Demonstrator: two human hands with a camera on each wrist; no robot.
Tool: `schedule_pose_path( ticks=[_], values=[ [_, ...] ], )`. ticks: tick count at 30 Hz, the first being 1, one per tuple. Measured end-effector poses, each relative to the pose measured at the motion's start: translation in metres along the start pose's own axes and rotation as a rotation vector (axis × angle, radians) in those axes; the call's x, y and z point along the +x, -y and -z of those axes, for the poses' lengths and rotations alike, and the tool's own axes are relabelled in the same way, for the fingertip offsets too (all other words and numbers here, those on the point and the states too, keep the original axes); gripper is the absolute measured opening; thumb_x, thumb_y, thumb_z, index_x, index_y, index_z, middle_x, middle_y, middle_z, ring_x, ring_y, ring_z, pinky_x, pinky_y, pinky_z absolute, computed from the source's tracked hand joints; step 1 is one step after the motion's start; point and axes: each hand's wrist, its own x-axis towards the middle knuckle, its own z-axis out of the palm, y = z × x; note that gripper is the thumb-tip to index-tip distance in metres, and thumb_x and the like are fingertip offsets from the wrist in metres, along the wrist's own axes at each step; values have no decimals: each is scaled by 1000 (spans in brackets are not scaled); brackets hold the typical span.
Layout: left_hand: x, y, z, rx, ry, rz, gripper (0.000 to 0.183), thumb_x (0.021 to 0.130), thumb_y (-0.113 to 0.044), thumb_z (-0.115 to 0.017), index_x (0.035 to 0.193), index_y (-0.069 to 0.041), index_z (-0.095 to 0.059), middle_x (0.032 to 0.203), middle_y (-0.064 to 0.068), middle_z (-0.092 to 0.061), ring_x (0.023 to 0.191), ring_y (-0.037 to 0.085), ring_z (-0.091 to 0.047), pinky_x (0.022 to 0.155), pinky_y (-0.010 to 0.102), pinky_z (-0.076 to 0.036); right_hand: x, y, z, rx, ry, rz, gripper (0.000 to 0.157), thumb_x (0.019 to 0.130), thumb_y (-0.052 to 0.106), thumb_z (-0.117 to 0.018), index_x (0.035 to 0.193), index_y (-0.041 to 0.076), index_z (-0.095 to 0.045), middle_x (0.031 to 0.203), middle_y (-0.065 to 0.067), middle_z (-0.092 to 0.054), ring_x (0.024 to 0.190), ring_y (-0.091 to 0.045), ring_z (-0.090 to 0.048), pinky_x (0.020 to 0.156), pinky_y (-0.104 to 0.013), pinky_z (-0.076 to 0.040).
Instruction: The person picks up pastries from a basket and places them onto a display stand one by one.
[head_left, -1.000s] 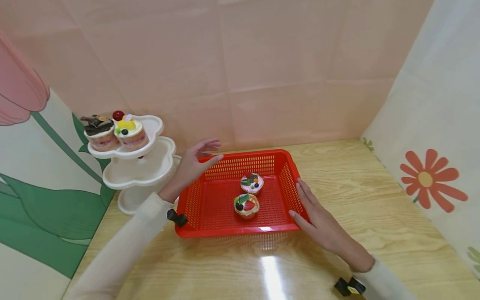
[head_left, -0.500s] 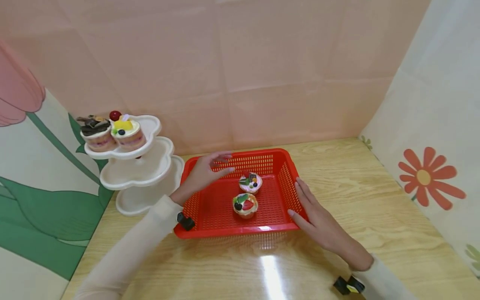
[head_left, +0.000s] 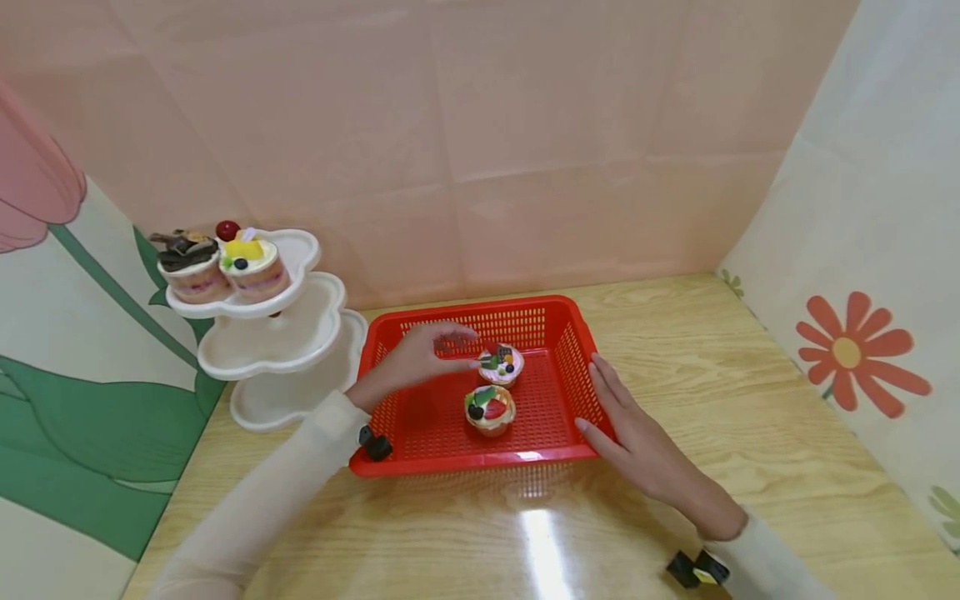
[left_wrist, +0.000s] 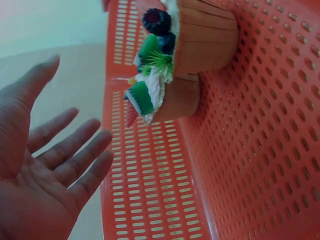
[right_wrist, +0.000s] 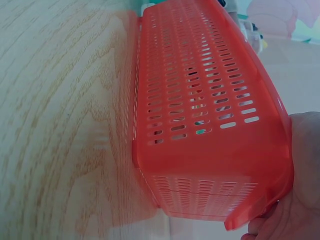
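Observation:
A red plastic basket (head_left: 420,465) holds two toy cupcakes. The front cupcake (head_left: 491,412) has strawberry, dark berry and green toppings; the back cupcake (head_left: 507,375) has pink-white cream with chocolate and fruit pieces. My left hand (head_left: 412,357) hovers inside the basket, fingers spread and thumb apart, fingertips right at the left side of the back cupcake. In the left wrist view, the palm (left_wrist: 45,190) shows with nothing in it. My right hand (head_left: 637,446) rests along the basket's right rim, fingers straight and thumb over the front right corner. The right wrist view shows its palm against the rim.
A white three-tier stand (head_left: 270,337) is left of the basket. On its top tier sit a chocolate-topped cake cup (head_left: 197,282) and a yellow-fruit cake cup (head_left: 257,279), with a red cherry-like ball (head_left: 227,231) behind. The wood-grain table (head_left: 750,417) meets a pink backdrop.
My left hand has moved right and down, from above the basket's left back corner to beside the back cupcake. The right hand stays on the rim, and the basket holds its place.

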Motion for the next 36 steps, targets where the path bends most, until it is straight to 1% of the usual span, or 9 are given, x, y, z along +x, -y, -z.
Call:
schedule_pose_path(
  ticks=[5, 9, 16, 18, 21, 24, 27, 33, 36],
  values=[
    [-1, 0, -2, 33, 126, -22, 58, 83, -42, -85, 128, -10, -69, 122, 7, -70, 113, 28, -64, 100, 47, -51, 0, 0, 0, -6, -1, 13, 80, 104, 40, -56, 162, 8, -12, 171, -3, -2, 153, -37, -18, 104, -63, -42],
    [-2, 1, -3, 42, 190, -64, 58, 82, -37, -86, 129, -8, -68, 123, 8, -70, 113, 31, -63, 99, 49, -51, 1, 0, 0, -8, -2, 17, 80, 104, 43, -54, 162, 7, -13, 171, -3, -2, 153, -36, -18, 103, -63, -43],
    [-2, 2, -5, 184, 317, -110, 61, 80, -41, -87, 130, -10, -68, 128, 4, -68, 119, 22, -60, 104, 44, -49, 1, 0, 0, -10, 0, 14, 80, 103, 40, -56, 162, 8, -13, 171, -4, -2, 153, -37, -19, 102, -62, -44],
    [-3, 2, -6, 200, 353, -120, 64, 80, -41, -87, 131, -11, -67, 130, 4, -67, 121, 22, -59, 105, 45, -48, 1, 0, 0, -12, 1, 14, 80, 103, 41, -56, 162, 7, -13, 171, -4, -2, 153, -37, -18, 102, -62, -44],
    [-3, 2, -9, 248, 391, -144, 66, 79, -43, -87, 134, -12, -65, 134, 2, -64, 124, 20, -56, 107, 42, -47, 1, 0, 0, -15, -2, 17, 80, 104, 41, -55, 162, 7, -13, 171, -4, -2, 153, -37, -18, 103, -63, -43],
    [-4, 0, -11, 286, 417, -161, 68, 80, -42, -87, 136, -11, -63, 138, 3, -62, 127, 20, -55, 108, 38, -45, 1, 0, 0, -15, -5, 20, 80, 104, 41, -55, 162, 7, -13, 171, -4, -2, 153, -36, -18, 104, -63, -42],
    [-5, -3, -12, 322, 434, -156, 69, 80, -40, -87, 139, -12, -61, 140, 3, -60, 129, 19, -54, 109, 36, -44, 1, 0, 0, -15, -6, 20, 80, 104, 40, -56, 162, 7, -13, 171, -4, -2, 153, -36, -18, 104, -63, -43],
    [-5, -4, -11, 336, 484, -140, 70, 80, -38, -87, 139, -14, -59, 140, 2, -60, 129, 20, -55, 109, 36, -44, 0, 0, 0, -13, -6, 20, 80, 104, 41, -54, 162, 7, -13, 171, -4, -2, 153, -37, -18, 103, -63, -43],
    [-4, -2, -13, 344, 503, -152, 71, 80, -37, -88, 139, -12, -59, 138, 3, -61, 126, 20, -57, 109, 35, -45, 0, 0, 0, -14, -6, 25, 80, 104, 42, -54, 162, 6, -12, 171, -4, -2, 153, -36, -18, 104, -63, -42]
  ],
)
